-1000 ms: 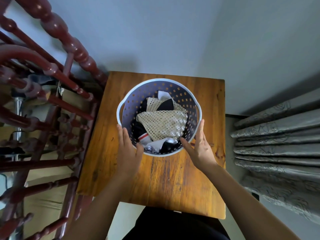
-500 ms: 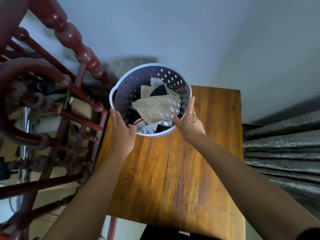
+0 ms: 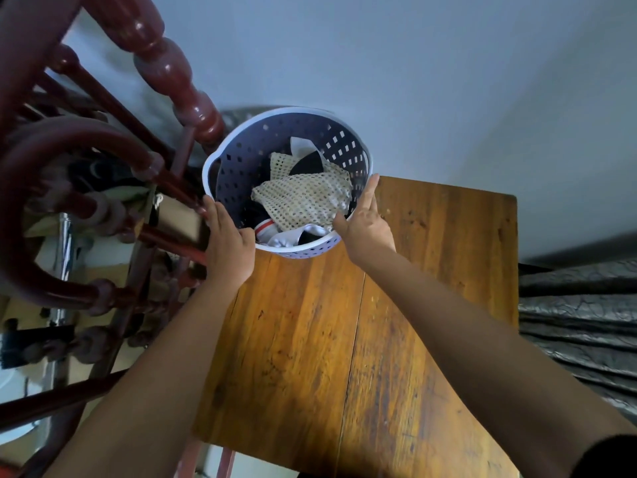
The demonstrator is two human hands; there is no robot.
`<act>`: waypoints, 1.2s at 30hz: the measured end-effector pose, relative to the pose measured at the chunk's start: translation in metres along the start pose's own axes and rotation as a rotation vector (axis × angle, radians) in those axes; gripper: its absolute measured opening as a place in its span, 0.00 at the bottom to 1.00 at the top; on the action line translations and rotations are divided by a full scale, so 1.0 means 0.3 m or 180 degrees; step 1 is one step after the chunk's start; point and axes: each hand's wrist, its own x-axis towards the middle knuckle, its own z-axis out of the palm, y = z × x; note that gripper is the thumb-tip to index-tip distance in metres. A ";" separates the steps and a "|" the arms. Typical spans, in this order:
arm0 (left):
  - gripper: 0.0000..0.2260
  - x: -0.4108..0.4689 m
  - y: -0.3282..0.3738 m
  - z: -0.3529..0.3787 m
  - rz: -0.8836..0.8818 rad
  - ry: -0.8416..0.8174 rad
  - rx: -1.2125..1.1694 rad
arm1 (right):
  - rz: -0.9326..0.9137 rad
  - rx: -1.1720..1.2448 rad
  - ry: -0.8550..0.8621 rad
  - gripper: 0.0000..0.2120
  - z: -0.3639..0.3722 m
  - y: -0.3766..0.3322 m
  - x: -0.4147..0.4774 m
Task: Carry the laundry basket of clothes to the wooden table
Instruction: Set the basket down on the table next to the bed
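A round purple laundry basket (image 3: 248, 157) with a white rim holds clothes: a cream mesh cloth (image 3: 303, 201) on top, with black and white pieces under it. My left hand (image 3: 227, 246) grips the near-left rim with the thumb inside. On the near-right rim, my right hand (image 3: 365, 225) holds with its fingers stretched up along the outside. The basket is up over the far-left corner of the wooden table (image 3: 379, 322), mostly past the table's far edge.
Dark red turned wooden furniture (image 3: 172, 74) stands close on the left, touching the basket's left side. Grey patterned curtain folds (image 3: 579, 322) hang at the right. A pale wall (image 3: 413, 81) lies behind the table.
Both hands closed on the rim and moved the basket from the table's middle toward the far-left corner. It now hangs further past the far edge.
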 end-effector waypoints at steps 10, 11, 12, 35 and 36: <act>0.29 0.046 -0.026 -0.001 0.0062 0.0010 0.0079 | 0.0168 0.1892 0.0528 0.47 0.038 0.015 -0.035; 0.29 0.047 -0.035 -0.005 0.0113 0.0027 0.0079 | 0.0089 0.1888 0.0629 0.48 0.034 0.022 -0.058; 0.29 0.047 -0.041 -0.005 0.0153 0.0028 0.0062 | -0.0025 0.1812 0.0770 0.48 0.031 0.031 -0.077; 0.11 -0.046 -0.106 -0.069 0.2484 0.0080 0.1509 | -0.1156 -0.0566 0.1158 0.18 -0.038 0.088 -0.129; 0.11 -0.038 -0.111 -0.073 0.2453 0.0068 0.1495 | -0.1201 -0.0545 0.1216 0.16 -0.035 0.075 -0.124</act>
